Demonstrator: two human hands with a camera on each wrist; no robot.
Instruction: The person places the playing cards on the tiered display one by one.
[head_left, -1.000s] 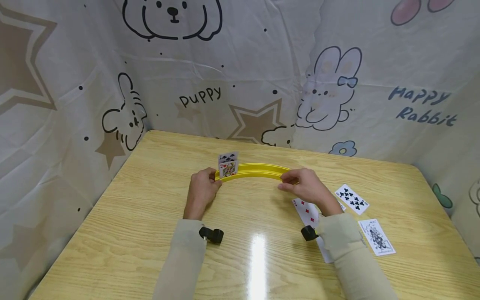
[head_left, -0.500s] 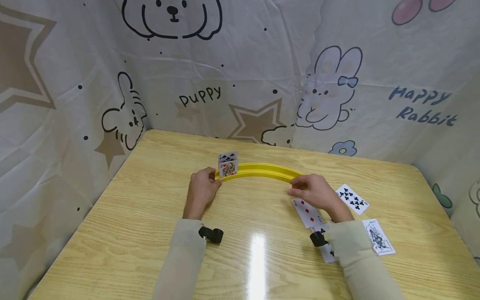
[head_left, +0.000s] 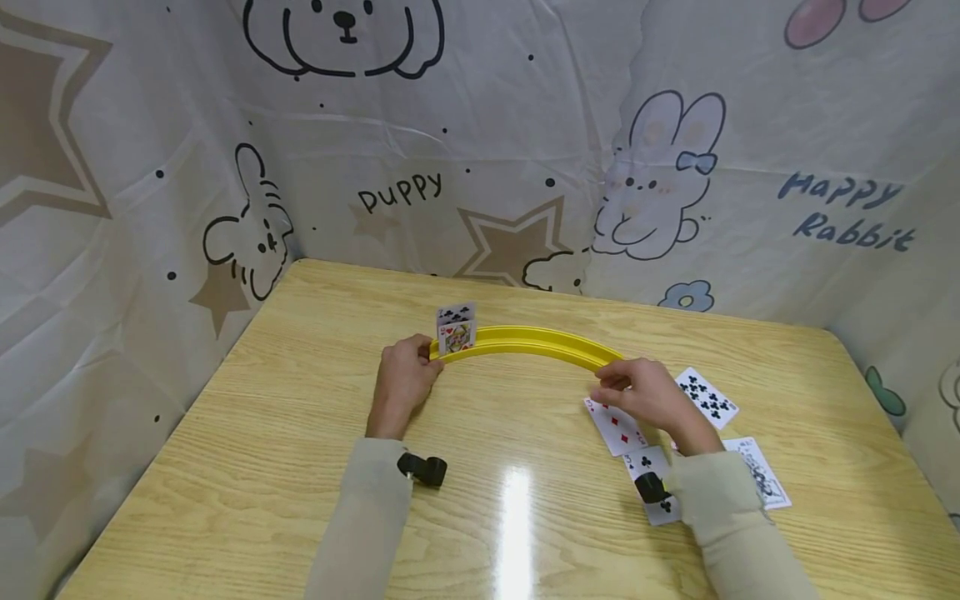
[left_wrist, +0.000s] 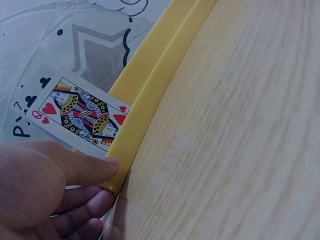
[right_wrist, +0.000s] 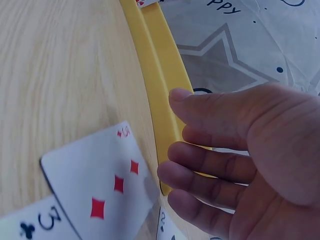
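Note:
My left hand [head_left: 403, 382] pinches the left end of a curved yellow playing-card holder [head_left: 528, 340], thumb on its front wall. Upright in its slot near that end stands a queen of hearts [left_wrist: 85, 115], with a seven of clubs [head_left: 456, 313] behind it. My right hand [head_left: 651, 396] is at the holder's right end, fingers loosely bent over it. Its thumb stands apart from the holder in the head view; whether the fingertips touch is unclear. Below that hand a three of diamonds [right_wrist: 107, 180] lies face up, and a three of clubs [head_left: 645, 460] adjoins it.
Farther right on the wooden table [head_left: 300, 500] lie a many-pipped clubs card [head_left: 707, 398] and a joker-like picture card [head_left: 757, 471]. Part of another card [right_wrist: 166, 227] shows below my right fingers. A printed cloth [head_left: 420, 117] hangs behind the table.
My right hand has moved right and slightly nearer along the holder, uncovering more of it and of the threes. My left hand and the standing cards have stayed put.

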